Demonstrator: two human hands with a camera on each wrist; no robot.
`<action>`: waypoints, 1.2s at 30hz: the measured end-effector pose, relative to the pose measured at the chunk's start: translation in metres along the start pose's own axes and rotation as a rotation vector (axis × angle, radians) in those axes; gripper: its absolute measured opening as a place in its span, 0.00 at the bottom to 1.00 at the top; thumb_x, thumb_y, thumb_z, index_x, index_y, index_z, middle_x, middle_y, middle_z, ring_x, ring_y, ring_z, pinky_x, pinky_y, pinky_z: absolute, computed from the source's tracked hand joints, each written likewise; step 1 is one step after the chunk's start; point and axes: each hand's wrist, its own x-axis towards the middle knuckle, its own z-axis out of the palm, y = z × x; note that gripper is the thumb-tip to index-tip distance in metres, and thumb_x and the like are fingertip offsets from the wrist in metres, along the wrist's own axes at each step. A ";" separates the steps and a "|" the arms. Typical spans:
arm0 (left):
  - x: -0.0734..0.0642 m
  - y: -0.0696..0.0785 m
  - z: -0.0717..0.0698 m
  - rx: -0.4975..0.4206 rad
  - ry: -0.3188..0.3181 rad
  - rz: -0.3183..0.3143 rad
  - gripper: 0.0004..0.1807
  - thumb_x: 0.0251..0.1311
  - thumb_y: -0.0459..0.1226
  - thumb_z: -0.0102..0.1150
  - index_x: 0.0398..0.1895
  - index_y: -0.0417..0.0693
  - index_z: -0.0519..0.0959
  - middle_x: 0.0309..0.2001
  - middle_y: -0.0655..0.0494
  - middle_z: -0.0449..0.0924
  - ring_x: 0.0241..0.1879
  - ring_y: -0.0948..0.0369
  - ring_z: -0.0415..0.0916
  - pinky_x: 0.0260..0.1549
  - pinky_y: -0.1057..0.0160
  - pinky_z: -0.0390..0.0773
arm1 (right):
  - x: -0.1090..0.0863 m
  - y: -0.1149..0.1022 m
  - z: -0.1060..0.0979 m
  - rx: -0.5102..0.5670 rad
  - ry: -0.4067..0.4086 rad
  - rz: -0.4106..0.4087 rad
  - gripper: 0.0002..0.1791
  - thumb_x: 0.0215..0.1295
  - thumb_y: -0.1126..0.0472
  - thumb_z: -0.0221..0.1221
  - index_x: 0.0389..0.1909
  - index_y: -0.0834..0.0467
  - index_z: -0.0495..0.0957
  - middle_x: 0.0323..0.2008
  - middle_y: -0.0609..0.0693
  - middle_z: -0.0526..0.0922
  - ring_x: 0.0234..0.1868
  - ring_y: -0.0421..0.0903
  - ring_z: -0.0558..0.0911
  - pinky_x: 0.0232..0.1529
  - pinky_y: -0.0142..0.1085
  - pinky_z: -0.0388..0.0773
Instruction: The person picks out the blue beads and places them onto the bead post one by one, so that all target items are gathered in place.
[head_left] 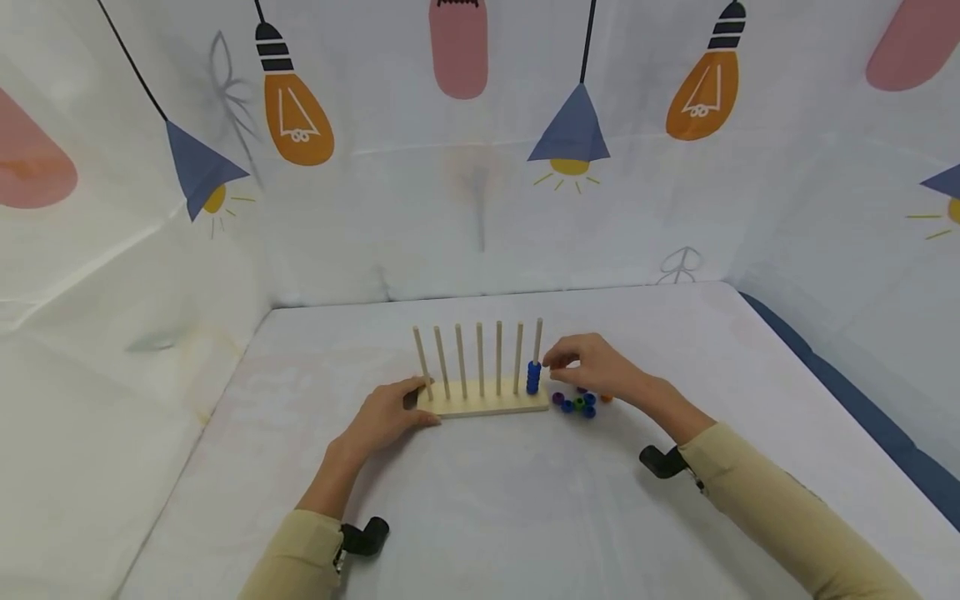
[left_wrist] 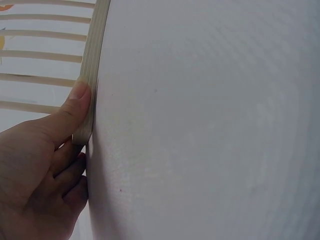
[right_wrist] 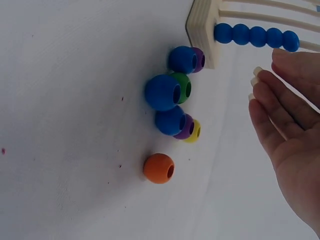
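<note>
A wooden peg rack (head_left: 480, 407) with several upright dowels stands on the table. My left hand (head_left: 386, 414) grips its left end; in the left wrist view the thumb (left_wrist: 79, 95) lies along the base's edge, other fingers curled behind it. Several blue beads (right_wrist: 257, 36) are stacked on the rightmost peg. Just right of that stack is my right hand (head_left: 592, 364), holding nothing, its fingers loosely bent. The thumb is close to the top bead; I cannot tell if they touch. Loose blue, purple, yellow and green beads (head_left: 579, 402) lie below the right hand.
An orange bead (right_wrist: 159, 168) lies a little apart from the cluster. The white table (head_left: 480, 500) meets a printed white cloth wall (head_left: 420, 217) behind the rack. Dark blue material (head_left: 847, 396) runs along the table's right edge.
</note>
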 end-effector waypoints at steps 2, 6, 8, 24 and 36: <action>0.000 0.001 0.000 0.002 -0.001 -0.002 0.40 0.54 0.52 0.72 0.70 0.52 0.71 0.70 0.47 0.70 0.73 0.46 0.62 0.70 0.43 0.65 | -0.003 0.002 -0.001 -0.015 -0.009 0.007 0.11 0.64 0.66 0.64 0.46 0.61 0.85 0.41 0.53 0.87 0.42 0.44 0.83 0.45 0.37 0.82; -0.001 0.002 0.001 0.009 -0.001 -0.008 0.40 0.54 0.52 0.72 0.70 0.52 0.71 0.70 0.47 0.70 0.73 0.46 0.63 0.70 0.43 0.65 | -0.010 0.010 0.000 -0.043 -0.024 -0.002 0.10 0.64 0.66 0.63 0.45 0.63 0.84 0.40 0.54 0.87 0.42 0.45 0.84 0.45 0.37 0.82; -0.001 0.001 0.001 0.013 0.000 -0.006 0.40 0.54 0.52 0.72 0.70 0.52 0.71 0.70 0.47 0.70 0.73 0.46 0.63 0.70 0.43 0.65 | -0.013 0.014 -0.001 -0.054 -0.028 -0.010 0.10 0.63 0.67 0.63 0.45 0.64 0.84 0.40 0.55 0.87 0.42 0.45 0.84 0.44 0.36 0.82; 0.000 0.002 0.001 0.003 0.012 0.005 0.40 0.54 0.51 0.72 0.69 0.51 0.72 0.70 0.47 0.71 0.72 0.46 0.63 0.70 0.44 0.65 | -0.028 0.030 -0.009 -0.139 -0.069 0.014 0.10 0.62 0.69 0.63 0.44 0.62 0.85 0.40 0.52 0.88 0.41 0.42 0.83 0.41 0.33 0.82; -0.001 0.001 0.001 -0.006 0.013 0.012 0.40 0.54 0.52 0.72 0.70 0.51 0.71 0.70 0.47 0.71 0.72 0.46 0.63 0.70 0.43 0.65 | -0.035 0.038 -0.012 -0.223 -0.128 -0.047 0.14 0.59 0.74 0.62 0.43 0.59 0.86 0.41 0.50 0.87 0.45 0.46 0.84 0.48 0.46 0.84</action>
